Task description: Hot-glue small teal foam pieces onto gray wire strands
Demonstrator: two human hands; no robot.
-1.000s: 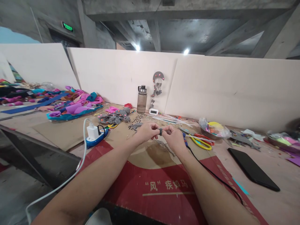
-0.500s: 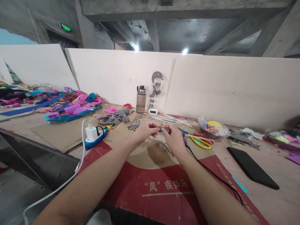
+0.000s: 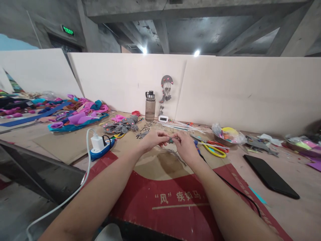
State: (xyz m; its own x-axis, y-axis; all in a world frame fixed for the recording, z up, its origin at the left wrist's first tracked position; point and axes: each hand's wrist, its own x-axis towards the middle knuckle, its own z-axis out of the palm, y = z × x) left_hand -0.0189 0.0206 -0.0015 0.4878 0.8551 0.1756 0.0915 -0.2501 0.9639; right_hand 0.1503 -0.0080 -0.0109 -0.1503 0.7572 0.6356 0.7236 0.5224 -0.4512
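Note:
Over the middle of the cardboard, my left hand (image 3: 153, 140) and my right hand (image 3: 185, 144) meet fingertip to fingertip. Both pinch a small grey piece (image 3: 171, 140), too small and covered by fingers to name; it looks like felt. Thin grey string (image 3: 173, 152) lies loosely on the cardboard just below the hands. Right of my right hand lie yellow-handled scissors (image 3: 214, 150) and a blue-handled tool with a black cord, partly hidden by the hand. Behind the hands, a grey hanging ornament (image 3: 166, 87) with pink dots rests against the white board.
A water bottle (image 3: 149, 106) and a small digital clock (image 3: 163, 118) stand at the back. Left are a blue power strip (image 3: 101, 150), grey felt pieces (image 3: 122, 124) and a colourful fabric pile (image 3: 80, 115). Right are a phone (image 3: 271, 175) and a bowl (image 3: 227, 141) of scraps.
Both hands stay together at nearly the same spot. The fingers have shifted slightly around the small grey piece, and the view has tilted a little.

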